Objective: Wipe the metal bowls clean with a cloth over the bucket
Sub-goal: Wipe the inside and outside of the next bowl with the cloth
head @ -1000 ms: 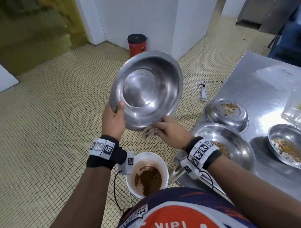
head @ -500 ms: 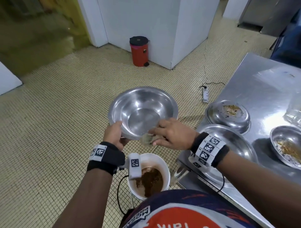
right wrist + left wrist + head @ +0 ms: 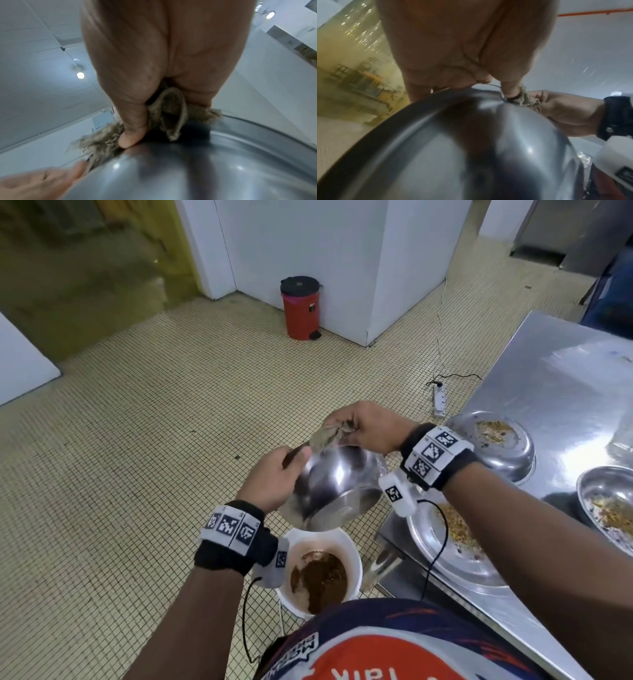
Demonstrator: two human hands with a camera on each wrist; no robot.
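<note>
A shiny metal bowl (image 3: pixel 337 484) hangs tilted over the white bucket (image 3: pixel 356 563), its rounded underside turned up toward me. My left hand (image 3: pixel 274 477) grips its left rim, thumb on the outside. My right hand (image 3: pixel 363 424) pinches a frayed beige cloth (image 3: pixel 325 436) against the far rim. The left wrist view shows the bowl (image 3: pixel 471 148) under the left hand (image 3: pixel 462 54), with the cloth (image 3: pixel 526 100) beyond. In the right wrist view the right hand (image 3: pixel 154 60) bunches the cloth (image 3: pixel 171 115) onto the bowl (image 3: pixel 205 169). Brown waste lies in the bucket.
A steel table (image 3: pixel 565 378) stands at the right with three food-soiled metal bowls (image 3: pixel 493 446), (image 3: pixel 442 553), (image 3: pixel 609 505). A red pedal bin (image 3: pixel 299 306) stands by the white pillar. A power strip (image 3: pixel 440 398) lies on the tiled floor.
The bowl came down from face height and turned over, its inside now facing away. My right hand carried the cloth from the near rim to the far rim.
</note>
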